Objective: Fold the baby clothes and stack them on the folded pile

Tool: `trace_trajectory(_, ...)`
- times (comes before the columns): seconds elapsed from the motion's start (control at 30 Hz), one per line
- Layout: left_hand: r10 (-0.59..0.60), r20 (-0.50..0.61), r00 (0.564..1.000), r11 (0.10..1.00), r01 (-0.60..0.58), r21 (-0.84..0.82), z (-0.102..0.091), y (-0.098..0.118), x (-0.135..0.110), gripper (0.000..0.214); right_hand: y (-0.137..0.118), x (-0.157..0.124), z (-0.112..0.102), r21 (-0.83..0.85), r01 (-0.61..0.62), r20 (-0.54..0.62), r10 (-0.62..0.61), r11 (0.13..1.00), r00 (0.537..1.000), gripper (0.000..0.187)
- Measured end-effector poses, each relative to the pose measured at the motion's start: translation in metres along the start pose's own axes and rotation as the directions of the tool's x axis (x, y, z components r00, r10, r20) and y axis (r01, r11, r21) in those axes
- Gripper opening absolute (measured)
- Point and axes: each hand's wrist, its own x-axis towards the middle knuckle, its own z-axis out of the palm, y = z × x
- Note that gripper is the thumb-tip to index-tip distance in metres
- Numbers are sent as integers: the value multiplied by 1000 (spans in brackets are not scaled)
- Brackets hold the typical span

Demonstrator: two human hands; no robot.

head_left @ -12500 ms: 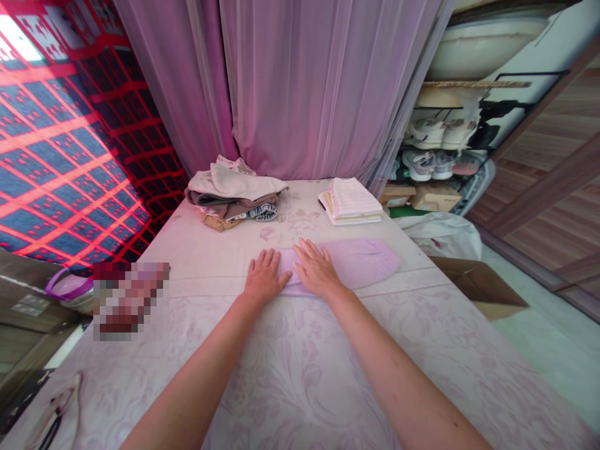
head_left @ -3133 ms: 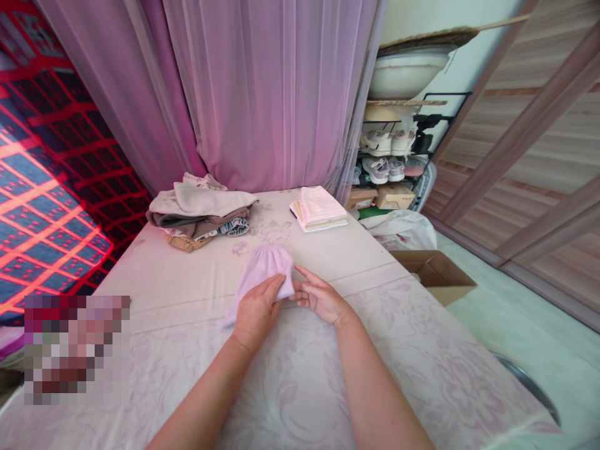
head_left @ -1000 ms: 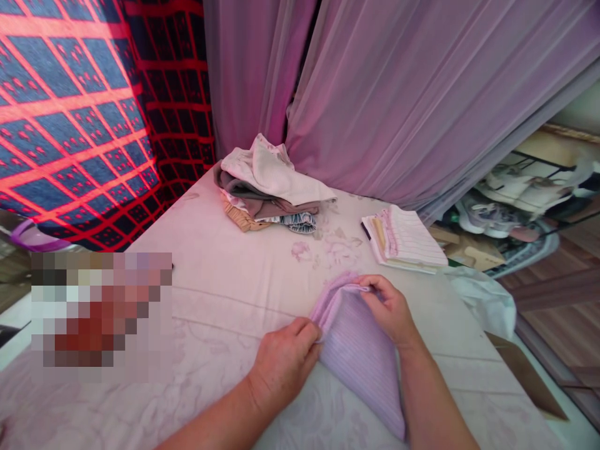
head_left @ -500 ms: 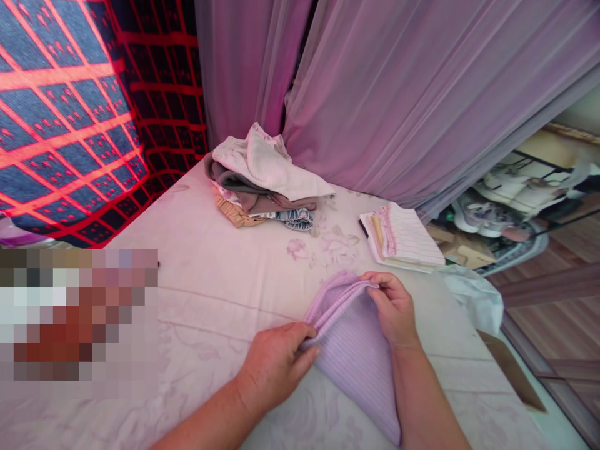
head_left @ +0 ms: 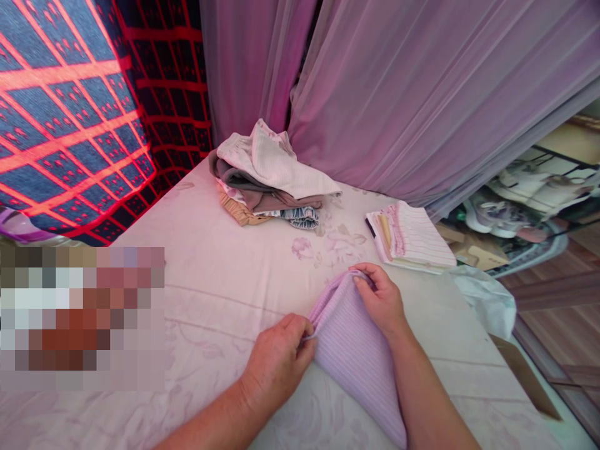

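Note:
A folded lilac ribbed garment [head_left: 349, 350] lies on the pale floral-cloth table [head_left: 225, 275] in front of me. My left hand [head_left: 279, 362] pinches its near-left edge with fingers closed. My right hand [head_left: 380, 300] grips the far corner of the same garment, thumb and fingers curled over the fold. The cloth runs down toward my right forearm, which covers part of it.
A loose heap of unfolded clothes [head_left: 269, 178] sits at the table's far side by the purple curtain [head_left: 398, 94]. A neat folded stack [head_left: 412, 237] lies far right. A shoe rack [head_left: 525, 200] and a white bag [head_left: 482, 297] are off the right edge. A blurred patch is at left.
My right hand has pressed the garment's raised far corner down, flattening the open layers. My left hand keeps its pinch on the left edge. The view shifted slightly.

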Motion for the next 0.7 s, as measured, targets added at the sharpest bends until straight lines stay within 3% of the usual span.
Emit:
trace_trajectory(0.23,-99,30,995,994,97,49,-2,4,4,6,2,2,11,-245,143,-12,-151,959,988,29)
trace_trajectory(0.47,-98,108,989,990,86,114,-7,10,7,13,-7,-4,8,-392,347,74,-347,852,935,22)
trace_trajectory(0.53,-107,124,986,986,89,138,-7,10,8,12,-7,-5,9,-416,335,92,-328,845,940,17)
trace_trajectory(0.7,-100,142,985,976,70,205,-6,9,9,16,-7,1,15,-491,215,180,-143,845,973,19)
